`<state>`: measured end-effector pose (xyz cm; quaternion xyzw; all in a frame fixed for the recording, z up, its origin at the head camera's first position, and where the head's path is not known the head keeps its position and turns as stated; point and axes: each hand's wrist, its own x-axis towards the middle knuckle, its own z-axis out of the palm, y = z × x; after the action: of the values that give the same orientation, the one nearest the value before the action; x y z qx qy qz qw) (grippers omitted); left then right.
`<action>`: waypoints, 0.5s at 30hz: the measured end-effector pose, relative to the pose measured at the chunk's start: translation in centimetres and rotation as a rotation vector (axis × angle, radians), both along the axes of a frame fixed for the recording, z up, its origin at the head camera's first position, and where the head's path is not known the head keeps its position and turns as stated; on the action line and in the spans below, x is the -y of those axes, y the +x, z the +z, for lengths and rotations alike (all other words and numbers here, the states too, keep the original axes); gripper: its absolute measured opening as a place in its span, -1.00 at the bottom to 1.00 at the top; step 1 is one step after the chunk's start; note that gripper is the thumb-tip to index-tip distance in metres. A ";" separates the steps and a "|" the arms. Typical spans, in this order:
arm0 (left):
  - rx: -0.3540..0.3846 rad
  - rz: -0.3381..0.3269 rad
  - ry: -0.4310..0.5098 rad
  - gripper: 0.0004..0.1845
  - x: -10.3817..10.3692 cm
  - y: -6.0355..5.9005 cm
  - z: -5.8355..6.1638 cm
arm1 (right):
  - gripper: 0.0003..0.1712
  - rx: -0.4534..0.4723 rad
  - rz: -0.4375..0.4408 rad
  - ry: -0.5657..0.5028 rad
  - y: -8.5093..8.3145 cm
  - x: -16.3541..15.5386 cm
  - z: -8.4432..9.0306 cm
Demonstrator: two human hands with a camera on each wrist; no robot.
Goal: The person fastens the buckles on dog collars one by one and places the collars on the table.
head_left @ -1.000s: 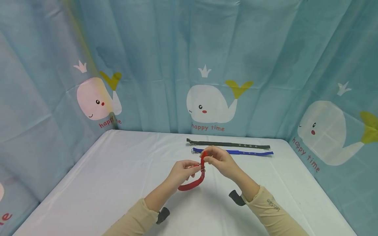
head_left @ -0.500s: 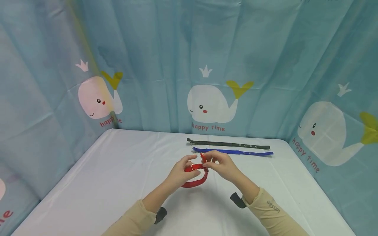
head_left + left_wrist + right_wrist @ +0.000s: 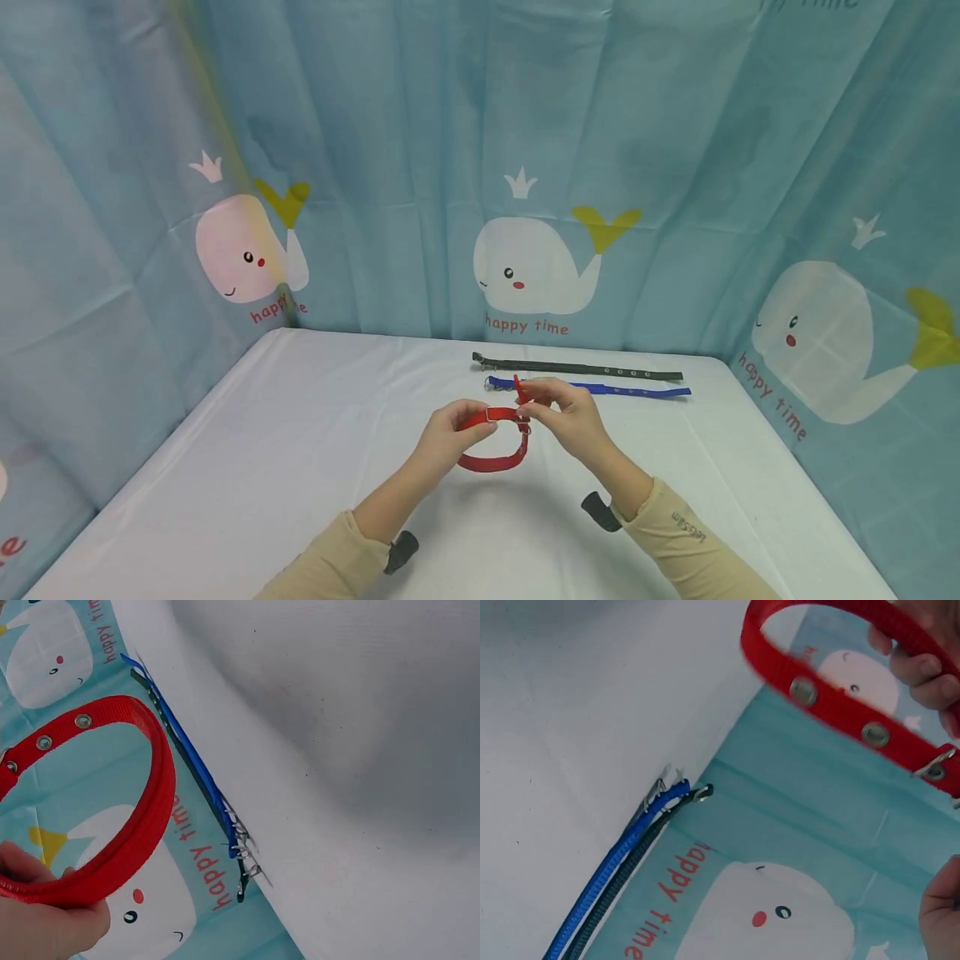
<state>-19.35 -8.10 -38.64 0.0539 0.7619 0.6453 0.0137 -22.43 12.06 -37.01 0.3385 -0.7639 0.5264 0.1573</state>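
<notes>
A red collar [image 3: 491,464], bent into a loop, is held above the white table. My left hand [image 3: 446,433] pinches its left side by a metal slide. At the loop's right side, my right hand [image 3: 573,421] pinches the strap near the buckle, and a short red end sticks up by the fingers. In the left wrist view the collar [image 3: 161,772] shows metal eyelets, with my left fingers [image 3: 82,926] at its lower edge. The right wrist view shows a metal buckle [image 3: 937,761] around the collar's strap; my right thumb [image 3: 941,907] is partly visible there.
A blue collar [image 3: 637,391] and a dark green collar [image 3: 570,367] lie straight, side by side, at the back of the white table [image 3: 300,450]. Behind stands a blue curtain [image 3: 405,250] printed with whales.
The red collar has turned into a wider, rounder loop. My left hand has shifted its hold near the slide and moved slightly left; my right hand has lowered a little toward the buckle.
</notes>
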 end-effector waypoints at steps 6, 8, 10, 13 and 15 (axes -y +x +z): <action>-0.009 0.022 0.024 -0.66 -0.1 0.1 0.3 | -0.79 -0.093 0.013 -0.026 -0.1 0.1 0.1; -0.016 0.023 0.028 -0.66 -0.1 0.0 0.3 | -0.80 -0.143 0.032 -0.008 -0.2 0.1 0.2; -0.020 0.023 0.026 -0.66 0.0 0.0 0.3 | -0.78 -0.202 0.031 0.044 -0.1 0.1 0.3; -0.017 0.027 0.015 -0.63 0.1 -0.1 0.4 | -0.75 -0.310 0.006 0.146 -0.2 0.1 0.5; -0.015 0.029 0.003 -0.62 0.1 -0.2 0.4 | -0.74 -0.388 -0.018 0.213 -0.2 0.2 0.7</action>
<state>-19.53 -8.24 -38.24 0.0477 0.7617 0.6462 -0.0018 -22.64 11.90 -36.35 0.4414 -0.7736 0.3662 0.2695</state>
